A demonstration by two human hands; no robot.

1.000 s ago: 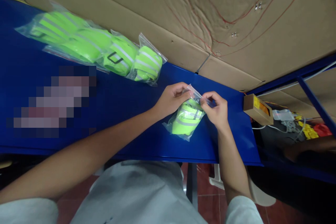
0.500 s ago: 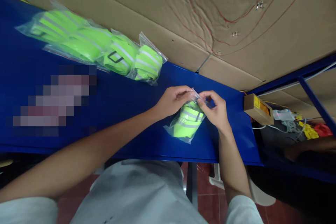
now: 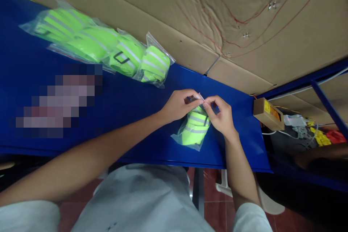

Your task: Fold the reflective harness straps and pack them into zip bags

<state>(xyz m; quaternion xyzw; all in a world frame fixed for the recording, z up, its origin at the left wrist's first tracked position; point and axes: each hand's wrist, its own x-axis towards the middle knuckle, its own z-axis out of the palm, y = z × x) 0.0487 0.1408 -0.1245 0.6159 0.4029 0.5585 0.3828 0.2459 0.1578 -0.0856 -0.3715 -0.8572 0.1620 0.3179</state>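
A clear zip bag (image 3: 196,127) holds a folded neon-yellow strap with grey reflective stripes and rests on the blue table. My left hand (image 3: 181,103) pinches the top edge of this bag between thumb and fingers. Close beside it, my right hand (image 3: 219,113) pinches the same edge, the fingertips of both hands almost meeting. The bag's lower corners spread out toward me.
Several similar filled bags (image 3: 94,41) lie in a row along the cardboard wall (image 3: 136,11) at the back left. A pixelated patch covers something on the left of the blue table (image 3: 130,112). At the right edge stands a small cardboard box (image 3: 268,114); beyond it is another person's arm (image 3: 323,152).
My right hand has shifted slightly left along the bag's top edge, closer to my left hand. The view has moved a little. Both hands still hold the bag.
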